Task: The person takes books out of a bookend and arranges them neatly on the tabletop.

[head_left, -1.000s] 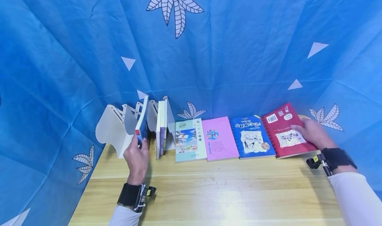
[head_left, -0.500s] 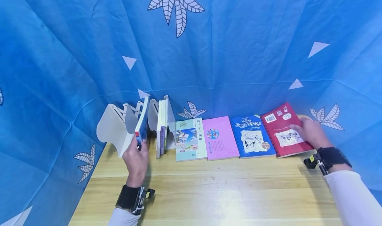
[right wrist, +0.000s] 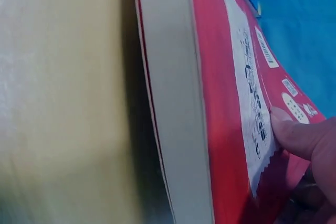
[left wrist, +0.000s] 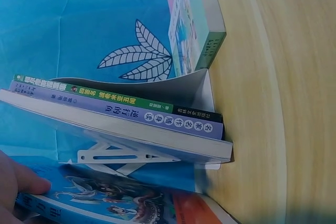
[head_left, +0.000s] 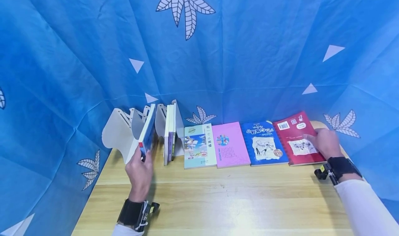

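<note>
My left hand grips the lower end of a blue book, which stands slightly tilted between the plates of a white folding bookend rack. In the left wrist view that book shows a picture cover, with the thumb on it. My right hand holds the right edge of a red book, thumb on its cover and the other fingers mostly hidden. The right wrist view shows its page edge, with a dark shadow under it. A blue comic book lies directly left of the red one.
Several upright books fill the rack's right slot. A pink book and a light green picture book lie flat in the row along the back of the wooden table. Blue patterned cloth hangs behind and at both sides.
The red book has come down flatter and shifted slightly left, with my right hand moving along. My left hand has drawn slightly toward me with the blue book, whose top sits lower.
</note>
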Demonstrator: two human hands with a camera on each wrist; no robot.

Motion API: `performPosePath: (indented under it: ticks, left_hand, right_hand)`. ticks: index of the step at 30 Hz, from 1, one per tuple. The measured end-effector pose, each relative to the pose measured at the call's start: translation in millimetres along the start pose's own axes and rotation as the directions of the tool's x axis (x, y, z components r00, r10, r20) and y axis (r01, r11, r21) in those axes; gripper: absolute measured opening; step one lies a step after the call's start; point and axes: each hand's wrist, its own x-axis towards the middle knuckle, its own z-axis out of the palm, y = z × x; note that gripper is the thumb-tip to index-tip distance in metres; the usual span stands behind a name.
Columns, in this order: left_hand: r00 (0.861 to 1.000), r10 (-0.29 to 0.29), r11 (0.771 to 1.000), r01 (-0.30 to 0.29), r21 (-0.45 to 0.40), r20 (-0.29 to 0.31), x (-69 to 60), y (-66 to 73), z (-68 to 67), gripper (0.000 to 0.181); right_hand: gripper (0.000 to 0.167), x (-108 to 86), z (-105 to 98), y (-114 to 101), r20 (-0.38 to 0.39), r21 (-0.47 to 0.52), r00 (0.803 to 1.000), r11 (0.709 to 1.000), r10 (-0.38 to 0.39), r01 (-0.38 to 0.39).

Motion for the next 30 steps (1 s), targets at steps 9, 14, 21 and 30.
performPosePath:
  ticks: [9,14,21,30]
  left_hand:
    - [1.000,-0.013,1.000,0.013,-0.002,-0.003,-5.0,3.3,-8.7,0.036]
    - [1.000,-0.014,1.000,0.014,0.007,0.000,-5.9,4.6,-12.5,0.035]
    - [0.999,-0.033,0.999,0.033,0.002,0.005,-7.6,4.4,-16.3,0.041]
    - [0.999,-0.037,0.999,0.037,0.004,0.013,-10.4,6.9,-22.6,0.046]
  right_hand:
    - [0.056,-1.5,9,4,-0.012,0.020,0.999,0.999,0.046,-0.046]
    - [0.054,-1.1,9,6,-0.005,0.013,0.999,0.999,0.048,-0.048]
    - [0.054,2.1,10,7,0.034,0.032,0.996,0.996,0.080,-0.081]
    - [0.044,4.7,11,7,0.035,0.040,0.998,0.997,0.060,-0.062]
